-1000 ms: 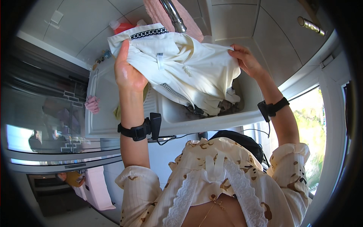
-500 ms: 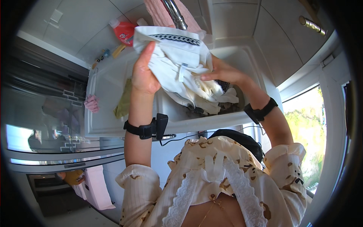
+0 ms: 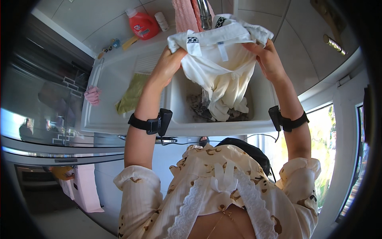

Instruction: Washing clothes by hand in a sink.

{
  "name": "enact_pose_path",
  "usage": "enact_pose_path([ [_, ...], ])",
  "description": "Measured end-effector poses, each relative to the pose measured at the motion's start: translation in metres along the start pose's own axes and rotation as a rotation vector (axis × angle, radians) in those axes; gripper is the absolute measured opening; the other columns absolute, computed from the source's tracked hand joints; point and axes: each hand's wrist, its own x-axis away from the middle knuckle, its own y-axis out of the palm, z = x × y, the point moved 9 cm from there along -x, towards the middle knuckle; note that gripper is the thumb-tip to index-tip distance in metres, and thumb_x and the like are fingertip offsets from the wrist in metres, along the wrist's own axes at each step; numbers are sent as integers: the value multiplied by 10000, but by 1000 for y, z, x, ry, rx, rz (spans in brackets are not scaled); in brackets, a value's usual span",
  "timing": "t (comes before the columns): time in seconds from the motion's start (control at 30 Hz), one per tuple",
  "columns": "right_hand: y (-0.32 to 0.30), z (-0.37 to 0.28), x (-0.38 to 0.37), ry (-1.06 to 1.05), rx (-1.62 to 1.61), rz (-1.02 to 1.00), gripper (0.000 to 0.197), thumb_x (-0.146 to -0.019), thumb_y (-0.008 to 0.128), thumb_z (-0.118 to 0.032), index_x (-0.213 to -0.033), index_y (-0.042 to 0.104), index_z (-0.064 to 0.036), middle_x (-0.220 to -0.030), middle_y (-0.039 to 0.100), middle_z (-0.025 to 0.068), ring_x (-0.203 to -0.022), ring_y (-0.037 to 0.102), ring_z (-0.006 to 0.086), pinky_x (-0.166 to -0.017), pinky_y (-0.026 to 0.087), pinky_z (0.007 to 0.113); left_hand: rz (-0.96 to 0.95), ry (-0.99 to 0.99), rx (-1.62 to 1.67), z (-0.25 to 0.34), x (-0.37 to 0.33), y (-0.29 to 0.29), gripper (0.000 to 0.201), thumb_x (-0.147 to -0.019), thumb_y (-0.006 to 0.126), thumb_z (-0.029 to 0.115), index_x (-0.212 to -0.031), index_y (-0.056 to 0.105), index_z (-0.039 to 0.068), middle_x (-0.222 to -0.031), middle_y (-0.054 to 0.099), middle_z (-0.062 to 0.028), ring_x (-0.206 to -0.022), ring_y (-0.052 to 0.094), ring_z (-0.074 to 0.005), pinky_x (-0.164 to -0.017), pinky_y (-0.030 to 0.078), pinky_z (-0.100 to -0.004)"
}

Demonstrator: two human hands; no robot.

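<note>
Grip: your left hand (image 3: 167, 65) and right hand (image 3: 271, 61) clamped on garment (image 3: 217, 77) over basin (image 3: 223, 128)
Tag (image 3: 223, 52): unreadable
Red bottle (image 3: 145, 26): printed label, left of basin

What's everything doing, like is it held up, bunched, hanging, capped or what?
White garment: held up, lower part hanging into the sink basin
Left hand: gripping its edge
Right hand: gripping its edge
Dark patterned fabric: bunched in the basin
Olive-green cloth: lying beside the basin
Pink cloth: crumpled
Red bottle: capped
Pink towel: hanging behind the faucet
</note>
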Motion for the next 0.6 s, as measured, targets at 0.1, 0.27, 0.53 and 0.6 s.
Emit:
enact_pose_path([
  [0.1,8,1,5,73,-111,46,410,-732,626,-138,-1089,460,-22,-983,549,67,-853,535,152,-771,413,283,-83,87,66,10,-7,19,269,-775,499,192,-997,540,46,-892,563,-24,-828,521,-112,-725,405,-255],
  [0.27,48,18,21,86,205,-218,584,-629,728,-192,-1110,437,-32,-1016,500,60,-927,465,154,-791,388,281,-320,330,-149,37,-5,76,264,-787,530,201,-952,555,-5,-868,585,-50,-806,522,-120,-732,397,-269],
  [0.53,-5,23,16,178,-135,99,312,-715,478,-28,-1026,456,-28,-967,534,88,-864,541,205,-785,433,326,-302,285,-384,-32,21,84,380,-686,672,203,-976,531,0,-852,571,-70,-787,534,-139,-727,425,-259],
  [0.6,-10,16,17,183,-161,108,307,-717,479,-36,-1023,458,-25,-963,537,86,-861,543,204,-788,434,327,-401,237,-298,-58,21,88,314,-700,658,215,-911,556,5,-797,577,-61,-745,542,-129,-708,425,-252],
])
